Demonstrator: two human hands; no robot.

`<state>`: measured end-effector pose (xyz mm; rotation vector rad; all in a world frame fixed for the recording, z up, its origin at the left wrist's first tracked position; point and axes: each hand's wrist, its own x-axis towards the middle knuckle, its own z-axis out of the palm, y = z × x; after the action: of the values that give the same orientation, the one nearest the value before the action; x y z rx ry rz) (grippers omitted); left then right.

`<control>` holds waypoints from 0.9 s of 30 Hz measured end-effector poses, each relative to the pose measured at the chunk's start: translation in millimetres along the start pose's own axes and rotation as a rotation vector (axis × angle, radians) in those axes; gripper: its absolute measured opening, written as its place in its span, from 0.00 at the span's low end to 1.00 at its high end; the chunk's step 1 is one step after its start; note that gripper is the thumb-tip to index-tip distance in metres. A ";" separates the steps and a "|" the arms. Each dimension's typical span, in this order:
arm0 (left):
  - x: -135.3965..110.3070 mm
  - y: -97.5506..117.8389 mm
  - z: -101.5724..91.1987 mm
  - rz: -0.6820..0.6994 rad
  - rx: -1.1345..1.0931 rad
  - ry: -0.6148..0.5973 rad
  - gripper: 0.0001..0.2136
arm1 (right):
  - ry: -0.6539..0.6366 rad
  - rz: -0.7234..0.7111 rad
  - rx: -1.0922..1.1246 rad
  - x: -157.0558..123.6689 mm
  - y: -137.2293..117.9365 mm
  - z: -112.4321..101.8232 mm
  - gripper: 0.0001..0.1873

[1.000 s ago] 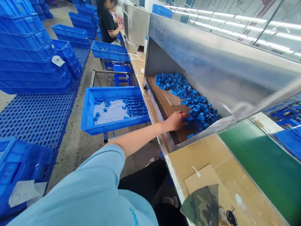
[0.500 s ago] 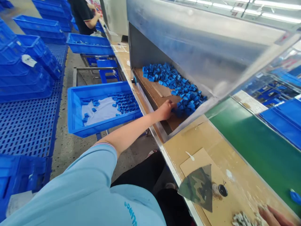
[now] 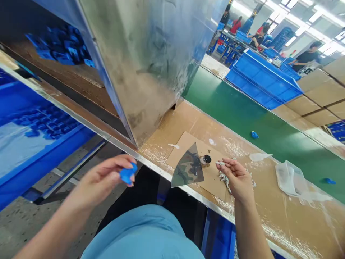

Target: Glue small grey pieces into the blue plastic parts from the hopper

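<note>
Between thumb and fingers, my left hand (image 3: pixel 107 178) pinches a small blue plastic piece (image 3: pixel 126 174), held in the air off the table's front edge. My right hand (image 3: pixel 237 176) pinches a small whitish piece (image 3: pixel 220 163) above the table. Below it lies a pile of similar whitish pieces (image 3: pixel 225 180), partly hidden by that hand. Just left stands a small jar with a dark top (image 3: pixel 206 159), on a flat sheet of cardboard (image 3: pixel 183 144). A fan-shaped camouflage-patterned sheet (image 3: pixel 188 165) overhangs the table edge.
A metal hood (image 3: pixel 134 64) stands at left, with a heap of blue pieces (image 3: pixel 61 46) inside. A blue crate (image 3: pixel 54 151) holds rows of pieces. Behind the table runs a green conveyor belt (image 3: pixel 223 104) carrying blue pieces. A clear plastic tub (image 3: pixel 289 178) sits at right. People work farther back.
My left hand has come out of the hood with a blue piece. My right hand has lifted a whitish piece from the pile. The view has swung right.
</note>
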<state>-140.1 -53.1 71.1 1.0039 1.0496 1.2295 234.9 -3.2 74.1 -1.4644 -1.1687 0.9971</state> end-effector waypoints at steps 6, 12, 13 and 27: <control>23.8 -46.0 70.5 -0.204 -0.247 -0.205 0.17 | -0.039 -0.029 -0.006 -5.5 1.4 9.1 0.19; 42.2 -68.8 117.6 -0.220 -0.303 -0.265 0.19 | -0.024 -0.013 0.020 -11.3 4.0 9.8 0.18; 43.4 -71.6 122.2 -0.226 -0.315 -0.270 0.20 | -0.019 -0.015 0.015 -11.9 4.7 8.9 0.18; 47.4 -91.2 130.3 -0.175 -0.289 -0.308 0.13 | -0.002 -0.081 -0.045 -13.4 7.3 8.3 0.14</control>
<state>9.3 -16.3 8.8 0.8255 0.6810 1.0107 225.5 -15.2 65.7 -1.4400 -1.2496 0.9224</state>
